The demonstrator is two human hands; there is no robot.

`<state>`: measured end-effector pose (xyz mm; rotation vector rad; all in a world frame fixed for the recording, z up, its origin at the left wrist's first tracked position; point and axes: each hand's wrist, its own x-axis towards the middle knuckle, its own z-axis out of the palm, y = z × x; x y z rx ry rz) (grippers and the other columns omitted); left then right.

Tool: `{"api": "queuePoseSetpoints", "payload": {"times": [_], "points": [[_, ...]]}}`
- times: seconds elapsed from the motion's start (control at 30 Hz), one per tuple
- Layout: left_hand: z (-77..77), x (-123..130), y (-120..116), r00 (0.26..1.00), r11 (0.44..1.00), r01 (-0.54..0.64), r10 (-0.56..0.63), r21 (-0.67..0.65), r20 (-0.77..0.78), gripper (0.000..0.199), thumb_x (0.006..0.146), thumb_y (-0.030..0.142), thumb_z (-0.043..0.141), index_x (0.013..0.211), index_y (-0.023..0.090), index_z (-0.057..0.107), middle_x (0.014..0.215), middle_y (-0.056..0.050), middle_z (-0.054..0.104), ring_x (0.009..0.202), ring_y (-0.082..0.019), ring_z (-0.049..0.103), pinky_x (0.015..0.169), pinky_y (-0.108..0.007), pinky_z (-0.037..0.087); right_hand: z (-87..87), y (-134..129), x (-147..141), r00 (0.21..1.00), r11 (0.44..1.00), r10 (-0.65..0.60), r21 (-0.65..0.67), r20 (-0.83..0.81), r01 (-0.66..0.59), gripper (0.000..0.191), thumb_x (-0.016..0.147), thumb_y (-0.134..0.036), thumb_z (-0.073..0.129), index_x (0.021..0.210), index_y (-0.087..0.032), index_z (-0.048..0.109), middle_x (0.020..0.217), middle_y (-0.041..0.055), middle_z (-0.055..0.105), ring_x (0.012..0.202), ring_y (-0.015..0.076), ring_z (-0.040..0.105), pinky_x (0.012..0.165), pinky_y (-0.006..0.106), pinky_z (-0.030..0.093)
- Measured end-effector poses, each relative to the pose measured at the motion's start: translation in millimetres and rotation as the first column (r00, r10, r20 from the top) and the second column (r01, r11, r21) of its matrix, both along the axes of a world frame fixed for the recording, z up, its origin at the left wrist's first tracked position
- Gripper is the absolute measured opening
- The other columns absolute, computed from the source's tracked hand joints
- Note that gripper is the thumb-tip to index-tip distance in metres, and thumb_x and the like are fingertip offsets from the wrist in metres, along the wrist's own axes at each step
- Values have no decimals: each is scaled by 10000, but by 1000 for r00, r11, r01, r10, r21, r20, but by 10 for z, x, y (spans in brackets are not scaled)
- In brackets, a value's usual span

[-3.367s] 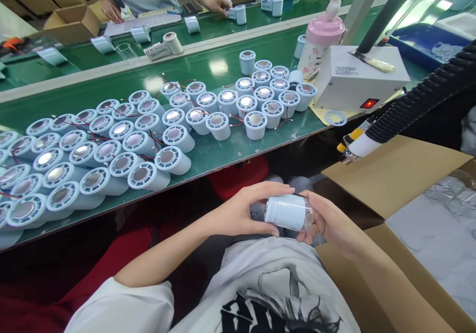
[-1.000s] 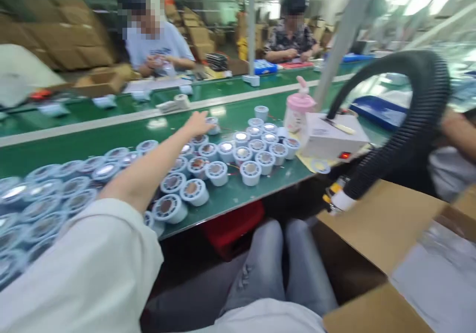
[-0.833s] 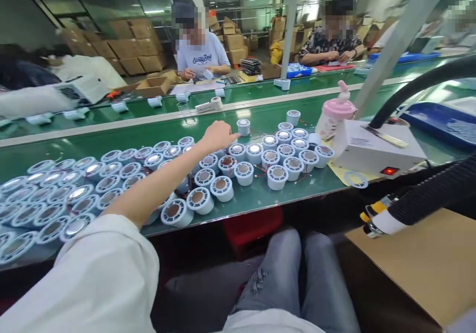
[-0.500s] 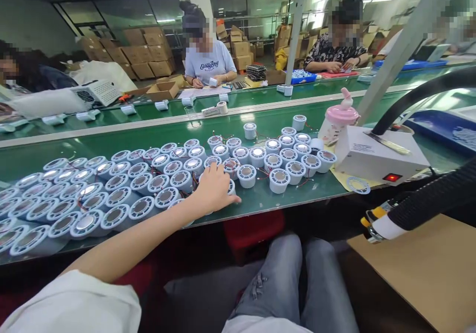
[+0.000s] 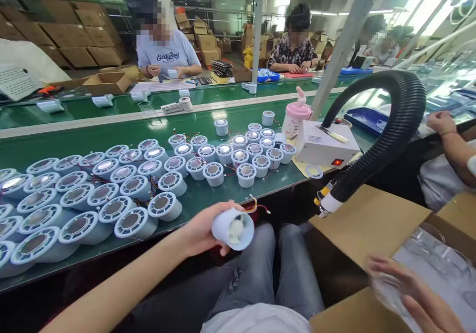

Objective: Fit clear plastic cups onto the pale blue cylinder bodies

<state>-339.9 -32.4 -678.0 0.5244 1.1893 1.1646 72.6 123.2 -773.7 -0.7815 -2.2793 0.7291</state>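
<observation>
My left hand (image 5: 201, 229) is wrapped round a pale blue plastic housing (image 5: 222, 228) in front of the table edge, above my lap. Its open end faces me, showing a white part inside, and thin wires with a small connector stick out behind. At the lower right my right hand (image 5: 422, 293), blurred by motion, is closed on a clear plastic piece (image 5: 386, 289) above an open cardboard box (image 5: 366, 224). More clear plastic pieces (image 5: 433, 253) lie in the box. Rows of similar blue housings (image 5: 136, 221) with round metallic discs stand on the green table.
A white box with a lit red switch (image 5: 327, 147) stands right of the housings, beside a pink-lidded cup (image 5: 297, 117). A black flexible hose (image 5: 405, 110) arches over the right side. Co-workers sit across the line, and another person's hand (image 5: 442, 122) is at far right.
My left hand has lifted a housing from the rows and brought it towards me, turned open end up. My right hand has come into view with a clear plastic piece. The view has swung right.
</observation>
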Motion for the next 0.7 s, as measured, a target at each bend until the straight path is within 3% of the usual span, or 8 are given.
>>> {"api": "queuePoseSetpoints", "payload": {"times": [0.07, 0.1, 0.2, 0.3, 0.4, 0.5, 0.57, 0.7], "points": [[-190, 199, 144, 988, 990, 130, -125, -50, 96, 435, 834, 554, 545, 951, 137, 585, 716, -39, 603, 486, -129, 567, 306, -155, 329, 162, -176, -445, 964, 964, 262, 42, 52, -264, 435, 974, -433, 357, 1337, -240, 498, 1289, 136, 592, 1191, 314, 582, 877, 417, 575], [-260, 279, 195, 975, 978, 201, -194, -61, 111, 471, 821, 581, 555, 939, 127, 600, 719, -41, 604, 484, -119, 560, 302, -148, 319, 252, -265, -693, 949, 946, 300, 100, 94, -309, 443, 955, -420, 411, 1356, -246, 484, 1296, 138, 574, 1195, 316, 574, 900, 430, 563], [-346, 424, 253, 932, 930, 363, -361, -54, 40, 475, 791, 576, 593, 920, 121, 632, 709, -23, 590, 444, -77, 477, 305, -151, 296, 459, -462, -1336, 940, 889, 295, 310, 173, -336, 462, 908, -301, 535, 1365, -247, 497, 1299, 172, 531, 1122, 323, 599, 855, 453, 568], [-298, 461, 209, 862, 896, 443, -431, -16, -268, 331, 824, 447, 592, 926, 140, 660, 726, -4, 572, 514, -80, 467, 413, -176, 365, 515, -527, -1648, 944, 909, 213, 303, 253, -287, 446, 861, -214, 592, 1306, -231, 565, 1313, 182, 516, 1083, 343, 594, 811, 488, 570], [-222, 481, 128, 638, 876, 477, -294, 65, -712, 205, 850, 316, 584, 946, 174, 697, 900, -33, 603, 791, -143, 566, 717, -250, 466, 493, -525, -1703, 919, 946, 230, 146, 320, -288, 323, 794, -118, 641, 1099, -219, 670, 1320, 154, 514, 1088, 335, 582, 808, 474, 564], [-207, 508, 67, 475, 882, 459, -139, 110, -869, 163, 852, 258, 593, 966, 197, 693, 980, -43, 579, 895, -173, 566, 827, -298, 449, 492, -526, -1683, 904, 953, 301, -52, 303, -300, 197, 740, -53, 679, 856, -211, 670, 1279, 106, 528, 1079, 296, 586, 792, 416, 553], [-250, 512, 56, 508, 897, 407, -68, 170, -858, 198, 820, 291, 663, 994, 197, 674, 973, -40, 569, 884, -171, 563, 809, -294, 459, 515, -537, -1671, 908, 930, 350, -203, 232, -306, 130, 743, -106, 720, 752, -202, 633, 1247, 80, 530, 1083, 273, 584, 825, 394, 535], [-419, 475, 77, 610, 880, 366, 18, 301, -792, 587, 603, 450, 852, 1112, 230, 660, 1008, -48, 556, 908, -194, 567, 826, -330, 492, 560, -544, -1656, 940, 876, 337, -381, 47, -295, 206, 899, -297, 597, 718, -215, 650, 1153, 61, 558, 1091, 231, 576, 913, 372, 473]]}}
